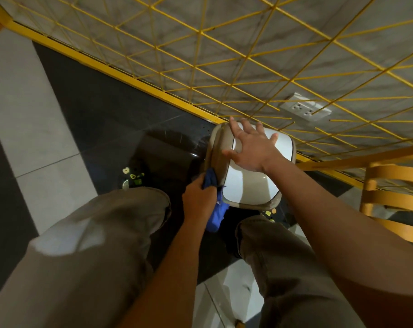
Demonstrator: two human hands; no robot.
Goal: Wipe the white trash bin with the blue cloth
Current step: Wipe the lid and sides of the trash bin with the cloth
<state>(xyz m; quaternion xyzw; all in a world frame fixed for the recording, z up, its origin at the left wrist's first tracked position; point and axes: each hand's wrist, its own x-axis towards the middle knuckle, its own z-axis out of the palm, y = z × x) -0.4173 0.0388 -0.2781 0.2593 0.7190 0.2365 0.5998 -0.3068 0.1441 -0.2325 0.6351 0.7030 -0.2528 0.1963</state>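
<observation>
The white trash bin (248,185) stands on the floor (94,114) by the yellow wire grid (153,89). The right hand (250,147) lies spread flat on its lid. The left hand (198,194) grips the blue cloth (218,211) (bunched, one end hanging) against the bin's left side.

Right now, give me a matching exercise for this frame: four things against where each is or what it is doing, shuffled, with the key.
Things:
1. left hand
2. right hand
3. wall socket
4. chair

Places or states:
A. behind the yellow grid
B. spread flat on the lid of the white trash bin
C. gripping the blue cloth
D. at the frame's right edge

Pairs: 1-C, 2-B, 3-A, 4-D.
</observation>
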